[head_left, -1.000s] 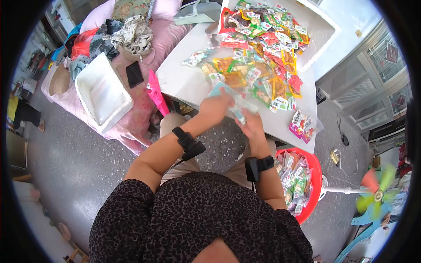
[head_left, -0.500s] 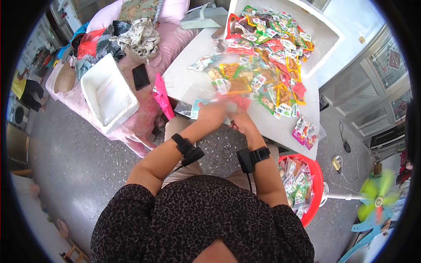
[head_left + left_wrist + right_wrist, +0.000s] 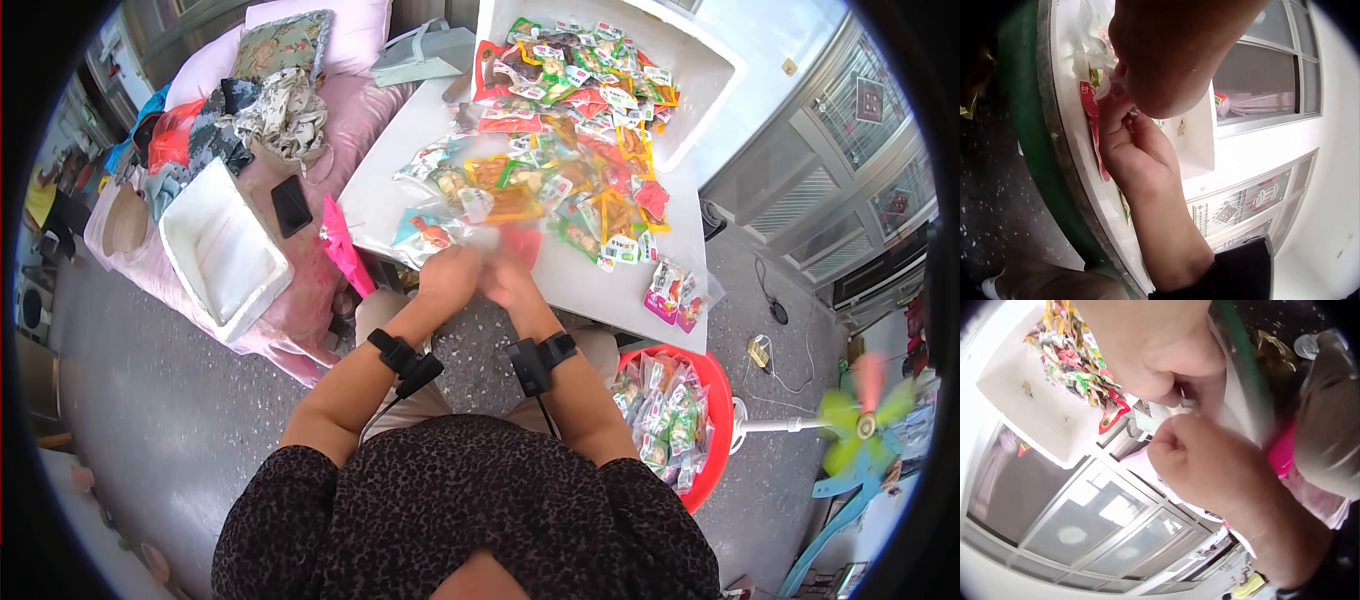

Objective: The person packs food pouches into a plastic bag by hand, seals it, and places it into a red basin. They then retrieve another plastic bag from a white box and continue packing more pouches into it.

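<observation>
At the near edge of the white table, my left hand and right hand meet, slightly blurred. Between them is a clear plastic bag, its film pinched by curled fingers of my right hand. My left hand is curled at the same film, knuckles close to the right hand. Beyond the left hand lies a light-blue printed packet with a red food picture. A red packet lies just past the right hand. The palms hide most of the bag.
Several snack packets spread over the table, spilling from a tipped white foam box. Two purple packets lie at the right. A red tub of filled bags stands below. Left, a foam box sits on the bed.
The light-blue packet, earlier between both hands, now lies beyond the left hand. Both hands have drawn together at the table's near edge. The red packet has come into view past them.
</observation>
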